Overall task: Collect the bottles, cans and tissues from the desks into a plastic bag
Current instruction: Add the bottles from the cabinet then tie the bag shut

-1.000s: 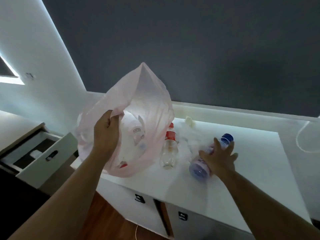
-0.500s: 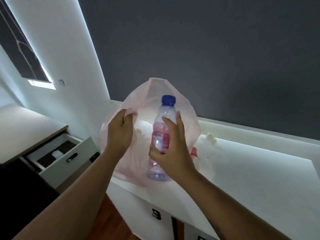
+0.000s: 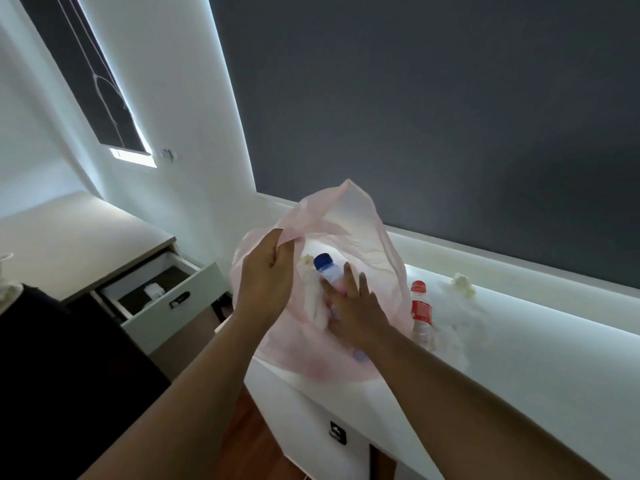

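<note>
Left hand [image 3: 268, 275] pinches the near rim of the bag [image 3: 360, 230], thumb against fingers, holding the mouth open. The bag sits on the left end of the desk [image 3: 554, 362] and bulges over its edge.

Right hand [image 3: 353, 313] is inside the bag mouth, fingers straight and a little spread, lying flat along the blue-cap bottle [image 3: 327, 271]. They are not curled round it as far as shows; the thumb is hidden. The bottle is in the bag, long axis tilted: cap up and away to the left, base down under the palm, deeper in. A white wad [image 3: 311, 303] sits beside it in the bag, probably tissue.

Step in hand, I'd say: letting the blue-cap bottle drop.

Left to collect:
- The red-cap bottle [image 3: 420, 306] stands upright on the desk just beside the bag's right wall, perhaps touching it.
- Pale crumpled stuff [image 3: 457, 327] lies right of that; can't tell if it is tissue or film.
- A small tissue ball [image 3: 462, 284] sits further back by the wall ledge.

All of it lies to the right of the bag, so the right hand is nearer, and the left is taken up with the rim. The likely move is to pull the right hand out and go right for the red-cap bottle, taken from the side since it stands upright.

An open drawer [image 3: 166, 296] is off to the left, well apart.
</note>
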The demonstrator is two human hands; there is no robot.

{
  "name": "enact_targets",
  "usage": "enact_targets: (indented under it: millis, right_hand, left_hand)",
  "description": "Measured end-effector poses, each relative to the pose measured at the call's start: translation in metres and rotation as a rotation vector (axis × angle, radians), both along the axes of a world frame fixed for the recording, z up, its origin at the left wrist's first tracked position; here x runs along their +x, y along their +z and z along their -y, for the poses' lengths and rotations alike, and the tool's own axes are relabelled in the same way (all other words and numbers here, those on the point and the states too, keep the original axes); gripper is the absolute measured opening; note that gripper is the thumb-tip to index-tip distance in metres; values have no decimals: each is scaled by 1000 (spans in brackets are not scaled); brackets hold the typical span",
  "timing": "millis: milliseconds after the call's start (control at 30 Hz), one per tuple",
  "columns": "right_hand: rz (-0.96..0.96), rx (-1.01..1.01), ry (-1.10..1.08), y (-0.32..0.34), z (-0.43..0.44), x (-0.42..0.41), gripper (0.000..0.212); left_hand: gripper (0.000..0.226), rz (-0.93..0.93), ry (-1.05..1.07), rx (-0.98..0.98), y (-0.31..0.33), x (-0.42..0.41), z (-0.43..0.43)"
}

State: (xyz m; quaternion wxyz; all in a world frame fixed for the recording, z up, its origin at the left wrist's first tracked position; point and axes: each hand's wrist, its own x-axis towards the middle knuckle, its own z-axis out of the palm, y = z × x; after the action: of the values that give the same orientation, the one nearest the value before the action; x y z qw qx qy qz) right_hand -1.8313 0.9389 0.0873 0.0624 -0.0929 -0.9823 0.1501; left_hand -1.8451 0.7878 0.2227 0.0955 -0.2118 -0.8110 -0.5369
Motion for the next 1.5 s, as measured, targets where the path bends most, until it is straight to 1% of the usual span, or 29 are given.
enact_targets:
  millis: [33,100,133,200,233,267,300,367,433,467,533,600,667,800,900,967,1000,1033,1100,1133,1167,1200,1267,1300,1367,1400,1433,1467,1500]
  right_hand:
    - [-31,7,-5,13,2,4,66]
    - [-143,-26,-22,40,2,21,54]
    - [-241,-18,-19,50,0,34,45]
    - [-546,128,-41,59,-9,64,31]
    - [-672,189,-101,55,-15,77,30]
    - [-736,202,-198,50,-25,87,33]
    - [-746,178,-312,43,-37,95,40]
    - [-642,126,-530,27,-62,107,61]
    - [-400,124,-635,3,-84,116,83]
    - [-276,112,-640,-11,-92,120,91]
    - [-110,89,-612,-39,-106,125,103]
    - [19,68,-570,-53,-121,128,107]
    - [95,53,-486,-53,-140,124,107]
    - [157,56,-350,-50,-165,116,107]
    - [238,3,-255,-61,-178,117,107]
    - [284,37,-193,-67,-183,121,108]
    - [292,60,-181,-68,-184,124,103]
    - [265,79,-181,-69,-183,126,91]
    - [110,154,-166,-70,-182,127,55]
    - [33,197,-161,-69,-182,126,42]
    - [-33,230,-168,-68,-184,124,34]
    - [-91,253,-183,-66,-189,119,32]
    - [-170,269,-208,-61,-203,105,38]
    - [-161,255,-207,-58,-210,97,47]
    - [-23,221,-205,-53,-223,80,72]
    - [65,210,-211,-55,-230,73,80]
    - [128,192,-214,-59,-236,66,80]
    - [150,166,-219,-63,-238,64,74]
    - [130,141,-226,-68,-239,64,63]
  left_hand:
    - [28,-4,9,-5,-1,-2,-2]
    - [24,0,24,-8,-1,-7,-8]
    - [24,6,26,-13,-1,-9,-11]
    - [26,14,29,-25,-4,-12,-17]
    - [27,17,34,-27,-7,-12,-19]
    - [29,18,38,-29,-10,-13,-20]
    - [29,17,39,-32,-13,-13,-20]
    - [30,16,38,-49,-18,-12,-23]
    - [30,24,33,-62,-19,-10,-26]
    - [30,28,30,-60,-19,-8,-27]
    - [32,12,27,-66,-20,-3,-27]
    - [31,-10,29,-87,-22,2,-24]
    - [30,-18,26,-108,-24,4,-21]
    - [37,7,-6,-140,-31,4,-21]
    - [38,7,-9,-171,-33,7,-23]
    - [36,6,5,-191,-32,9,-24]
    - [35,11,13,-193,-32,9,-25]
    - [35,18,18,-191,-31,9,-25]
    - [35,32,23,-173,-30,9,-27]
    - [35,35,26,-165,-30,9,-28]
    - [35,38,30,-160,-30,10,-30]
    - [35,39,36,-156,-30,10,-31]
    - [35,38,54,-150,-31,10,-35]
    - [35,39,62,-151,-31,11,-37]
    - [35,42,67,-157,-32,12,-39]
    - [35,39,66,-161,-32,12,-40]
    - [34,35,68,-167,-32,13,-42]
    - [34,30,73,-172,-32,15,-42]
    - [33,24,84,-178,-32,16,-43]
